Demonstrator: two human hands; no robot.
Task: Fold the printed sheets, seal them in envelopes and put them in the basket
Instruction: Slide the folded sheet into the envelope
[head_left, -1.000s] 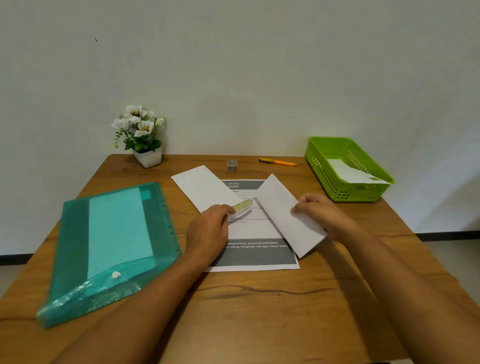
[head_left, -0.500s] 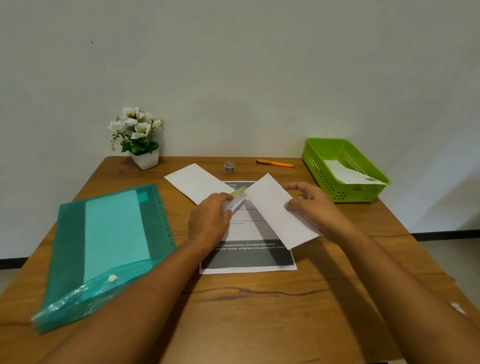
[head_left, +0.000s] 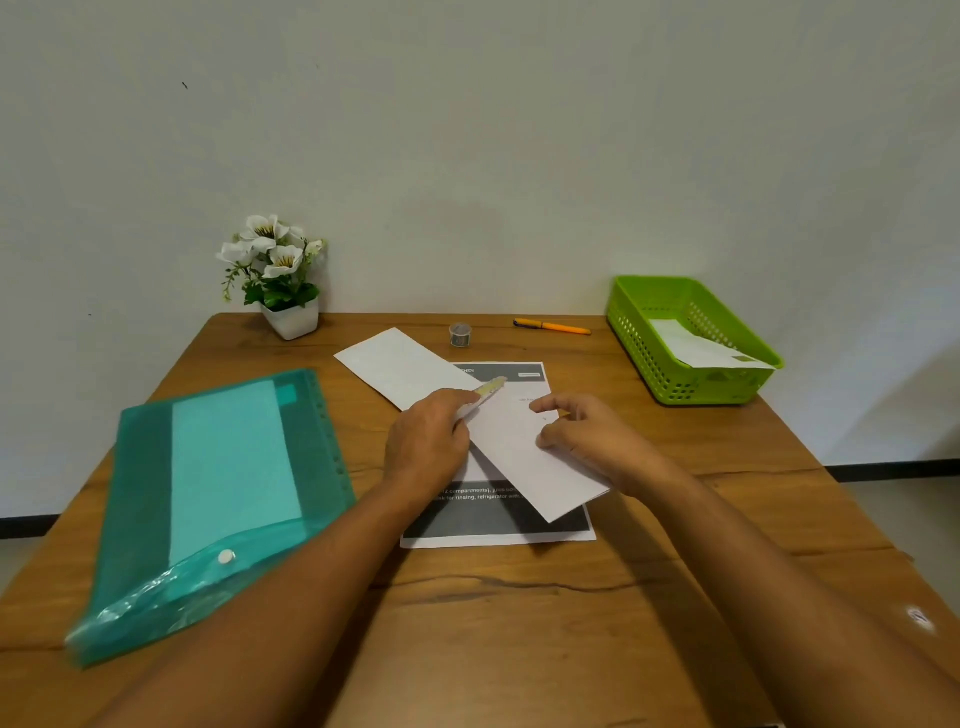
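L hand (head_left: 426, 447) grips the glue stick (head_left: 485, 392), its tip now further up the envelope (head_left: 524, 462) than a sec ago; R hand (head_left: 587, 441), fingers loosely curled, steadies the envelope atop the printed sheet (head_left: 493, 525); sealing prob. underway; basket (head_left: 675, 384) well apart.

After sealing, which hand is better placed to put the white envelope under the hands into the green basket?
Right. The right hand rests on the white paper envelope, and the green plastic basket stands on that side. The left hand grips a pale yellow stick, so it is occupied.
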